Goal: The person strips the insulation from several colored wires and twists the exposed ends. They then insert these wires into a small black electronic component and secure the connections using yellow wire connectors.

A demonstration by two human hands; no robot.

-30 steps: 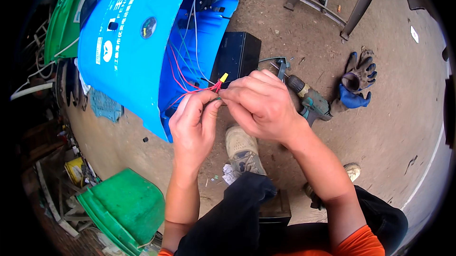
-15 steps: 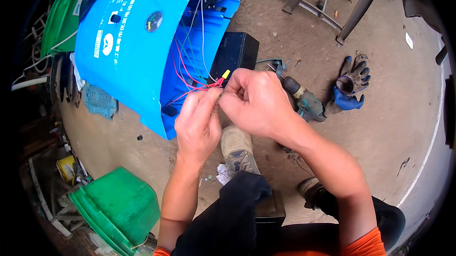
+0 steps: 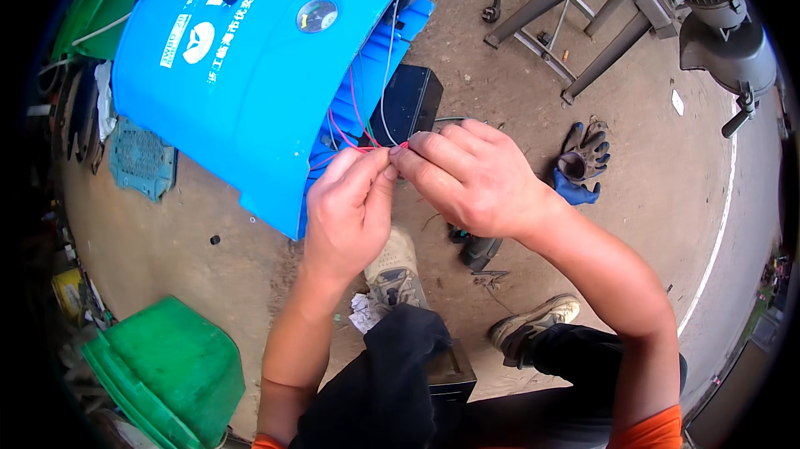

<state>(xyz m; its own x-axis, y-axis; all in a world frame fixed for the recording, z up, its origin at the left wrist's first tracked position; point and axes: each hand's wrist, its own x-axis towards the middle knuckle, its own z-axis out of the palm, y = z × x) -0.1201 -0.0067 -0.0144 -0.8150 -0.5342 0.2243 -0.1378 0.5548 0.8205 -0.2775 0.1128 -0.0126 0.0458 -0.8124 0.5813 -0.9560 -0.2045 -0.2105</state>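
Observation:
My left hand (image 3: 348, 209) pinches red wires (image 3: 340, 133) between thumb and fingertips. Its tips nearly meet those of my right hand (image 3: 477, 175), whose fingers are closed on the ends of the same wires. The wires run out of the open underside of a big blue plastic housing (image 3: 250, 99), which has a round clear gauge (image 3: 317, 16) on its face. A grey wire (image 3: 387, 74) hangs from inside it down to the same bundle. Behind my fingertips stands a black box (image 3: 410, 99). The wire ends are hidden by my fingers.
Work gloves (image 3: 581, 157) lie on the floor to the right, near a metal-legged stand (image 3: 575, 11). A dark power tool (image 3: 477, 250) is partly visible below my right wrist. A green plastic bin (image 3: 171, 366) sits at lower left, and a grey machine with a handle (image 3: 733, 57) at upper right.
The view has shifted. My right fingers have moved over the wire ends, covering the yellow cap that showed before. My left hand still pinches the wires.

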